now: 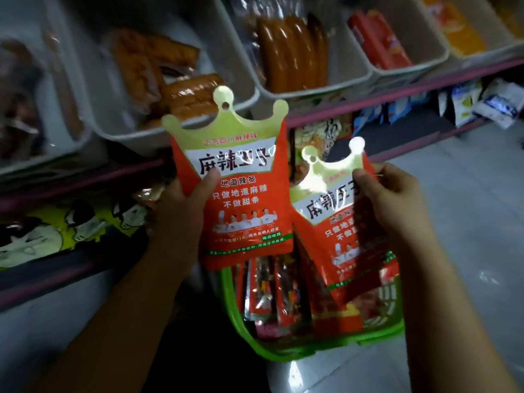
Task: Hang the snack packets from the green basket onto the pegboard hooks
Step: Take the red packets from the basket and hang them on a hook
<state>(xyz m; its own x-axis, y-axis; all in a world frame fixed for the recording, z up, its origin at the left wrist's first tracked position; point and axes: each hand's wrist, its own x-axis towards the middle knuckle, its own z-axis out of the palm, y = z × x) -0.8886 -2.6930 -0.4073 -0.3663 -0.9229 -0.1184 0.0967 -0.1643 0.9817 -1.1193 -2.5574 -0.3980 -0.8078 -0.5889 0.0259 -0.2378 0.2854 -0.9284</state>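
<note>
**Two packets held above the basket**

At the far left, white bins [175,120] of sausages and dried snacks are seen on a shelf [85,177] with a pink edge; below them a yellow and black pack [56,231] is laid flat.

The left hand [181,214] is curled round the left edge of a red packet [238,194], with the thumb pressed on the front under the white label and the fingers hidden behind. This packet is held upright, its pale crown-shaped top with the hang hole raised in front of the bins.

Just to the right, a second packet [340,222] of the same kind is held lower and tilted to the right. Its upper right edge, beside the crown top, is pinched by the right hand [397,202], thumb in front. The two packets overlap slightly at their near edges.

Below both, near the person, the green basket [243,333] is set on the grey floor [467,222], with more red packets [272,293] stood inside it. No pegboard hooks can be made out.

At the far right, blue and white bags [482,103] are stacked on a low shelf.
</note>
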